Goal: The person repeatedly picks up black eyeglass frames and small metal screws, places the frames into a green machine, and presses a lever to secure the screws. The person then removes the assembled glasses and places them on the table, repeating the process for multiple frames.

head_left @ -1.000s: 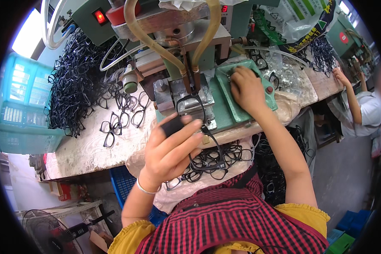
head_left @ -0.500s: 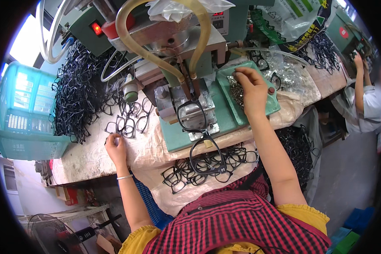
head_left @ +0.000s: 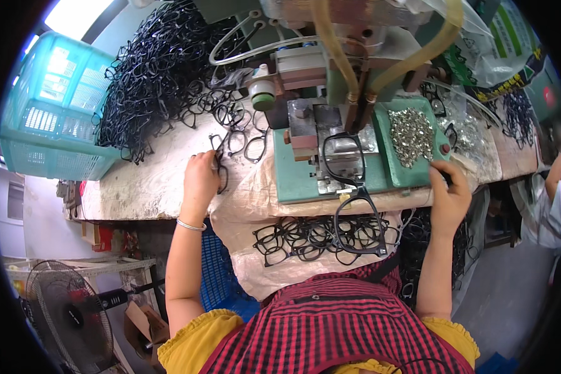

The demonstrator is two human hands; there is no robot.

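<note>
My left hand (head_left: pixel 201 181) rests on the worn white bench, its fingers closed around a black eyeglass frame (head_left: pixel 220 163) at the edge of the loose frames. My right hand (head_left: pixel 450 192) is at the near right corner of the green tray (head_left: pixel 425 169) that holds small silver metal parts (head_left: pixel 411 132); its fingers are pinched together, and whether they hold anything is hidden. A black eyeglass frame (head_left: pixel 344 157) sits on the green machine's metal fixture (head_left: pixel 311 143), with another frame (head_left: pixel 358 225) hanging below it over a pile of frames (head_left: pixel 305 238) in my lap cloth.
A large heap of black frames (head_left: pixel 156 81) fills the back left of the bench, beside a turquoise plastic basket (head_left: pixel 50 118). Yellowish hoses (head_left: pixel 330 50) run down to the machine head. A floor fan (head_left: pixel 62 318) stands lower left. Another person's arm (head_left: pixel 551 181) shows at the right.
My left hand went from the machine fixture out to the left and now grips a frame on the bench. My right hand slid from the tray's middle to its near right corner.
</note>
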